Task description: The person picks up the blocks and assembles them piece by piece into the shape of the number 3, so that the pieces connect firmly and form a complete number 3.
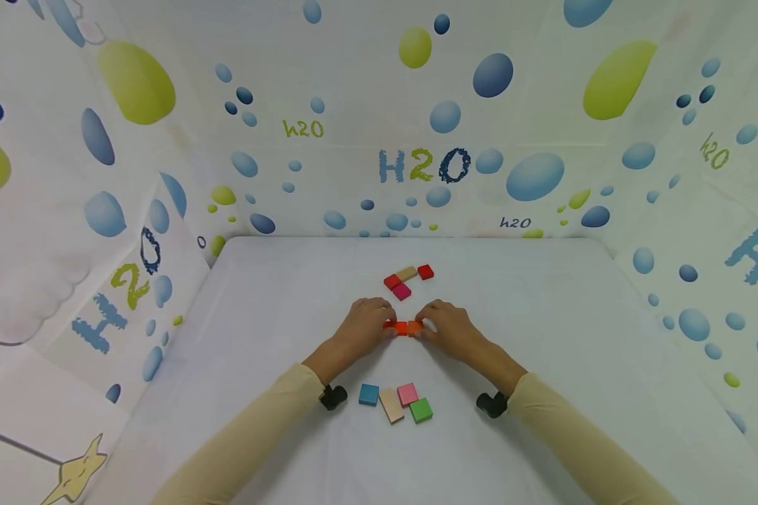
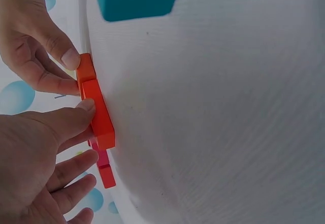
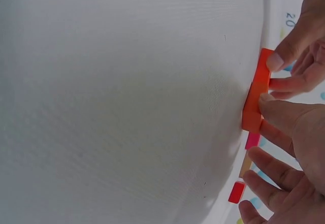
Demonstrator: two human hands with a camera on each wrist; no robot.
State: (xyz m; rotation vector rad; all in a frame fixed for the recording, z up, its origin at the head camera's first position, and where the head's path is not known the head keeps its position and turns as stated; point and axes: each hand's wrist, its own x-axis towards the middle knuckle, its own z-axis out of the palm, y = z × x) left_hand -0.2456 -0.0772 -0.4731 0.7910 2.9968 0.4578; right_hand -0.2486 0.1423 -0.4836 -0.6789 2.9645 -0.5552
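Note:
Mid-table in the head view, my left hand (image 1: 363, 328) pinches a red-orange block (image 1: 401, 328) between thumb and fingers. Facing it, my right hand (image 1: 453, 331) pinches an orange block (image 1: 415, 328) the same way. The two blocks lie in line, end to end, with their near ends meeting or almost so. From the left wrist, the red-orange block (image 2: 101, 115) appears in front of the orange block (image 2: 86, 67). In the right wrist view, the orange block (image 3: 254, 106) adjoins the red-orange block (image 3: 263, 65). Fingers cover the outer ends of both.
Beyond the hands lie a red block (image 1: 392, 282), a magenta block (image 1: 401, 291), a beige block (image 1: 407, 273) and another red block (image 1: 426, 271). Nearer are a blue block (image 1: 369, 395), a beige block (image 1: 391, 405), a pink block (image 1: 407, 394) and a green block (image 1: 421, 410).

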